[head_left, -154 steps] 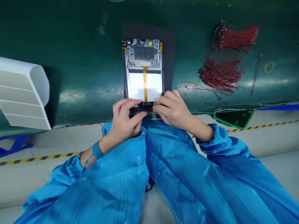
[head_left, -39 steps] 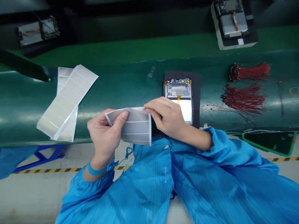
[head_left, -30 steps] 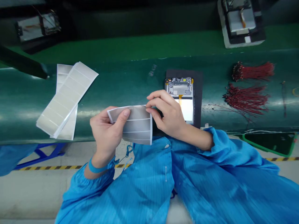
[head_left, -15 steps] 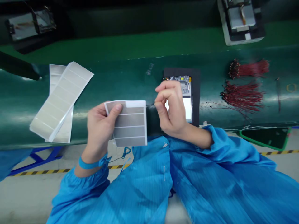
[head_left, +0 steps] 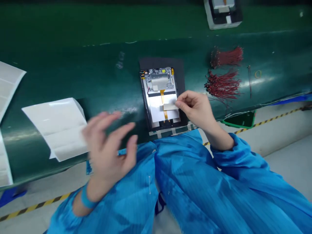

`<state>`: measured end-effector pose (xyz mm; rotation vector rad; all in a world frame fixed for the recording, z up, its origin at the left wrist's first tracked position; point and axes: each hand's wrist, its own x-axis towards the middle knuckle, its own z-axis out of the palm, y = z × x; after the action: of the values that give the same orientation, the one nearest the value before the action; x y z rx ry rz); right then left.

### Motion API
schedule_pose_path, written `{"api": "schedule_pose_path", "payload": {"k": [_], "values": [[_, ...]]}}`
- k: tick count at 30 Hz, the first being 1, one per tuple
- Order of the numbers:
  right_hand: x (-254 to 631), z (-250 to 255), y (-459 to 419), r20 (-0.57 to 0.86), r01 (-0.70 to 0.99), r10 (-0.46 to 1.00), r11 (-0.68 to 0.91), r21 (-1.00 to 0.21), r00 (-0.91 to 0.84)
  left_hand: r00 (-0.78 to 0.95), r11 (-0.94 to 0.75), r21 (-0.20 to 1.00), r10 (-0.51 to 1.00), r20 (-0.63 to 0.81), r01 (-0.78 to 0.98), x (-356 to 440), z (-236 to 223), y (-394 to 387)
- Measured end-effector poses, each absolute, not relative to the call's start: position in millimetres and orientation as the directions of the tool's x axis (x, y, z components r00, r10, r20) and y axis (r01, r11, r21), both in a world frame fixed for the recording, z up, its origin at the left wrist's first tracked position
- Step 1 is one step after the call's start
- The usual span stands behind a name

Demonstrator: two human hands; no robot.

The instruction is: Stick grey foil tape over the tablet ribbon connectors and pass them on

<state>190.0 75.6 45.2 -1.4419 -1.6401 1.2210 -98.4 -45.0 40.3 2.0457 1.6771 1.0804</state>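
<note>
My right hand pinches one end of a small pale adhesive strip over the lower half of an opened tablet. The strip crosses an orange ribbon cable; whether it touches the surface I cannot tell. A circuit board shows in the tablet's upper part. My left hand, blurred by motion, has its fingers spread with nothing in them. Beside it a sheet of stickers lies on the bench, one edge curled up.
More sticker sheets lie at the far left. Two bundles of red wires sit right of the tablet, near a single wire and a yellow ring. Another device stands at the back. A dark mat lies under the tablet.
My left hand has let go of the sticker sheet, which now lies on the bench. My right hand has moved down to the tablet with the strip. The view has shifted right.
</note>
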Motion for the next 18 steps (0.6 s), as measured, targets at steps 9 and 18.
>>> {"api": "schedule_pose_path", "payload": {"k": [9, 18], "values": [[194, 41, 35, -0.283, 0.488, 0.904, -0.098, -0.867, -0.321, 0.208, -0.456, 0.566, 0.869, 0.448, 0.686, -57, 0, -36], [181, 35, 31, -0.224, 0.533, 0.926, -0.030, -0.845, -0.303, 0.278, -0.511, 0.477, 0.834, 0.476, 0.715, -49, -15, -34]]}}
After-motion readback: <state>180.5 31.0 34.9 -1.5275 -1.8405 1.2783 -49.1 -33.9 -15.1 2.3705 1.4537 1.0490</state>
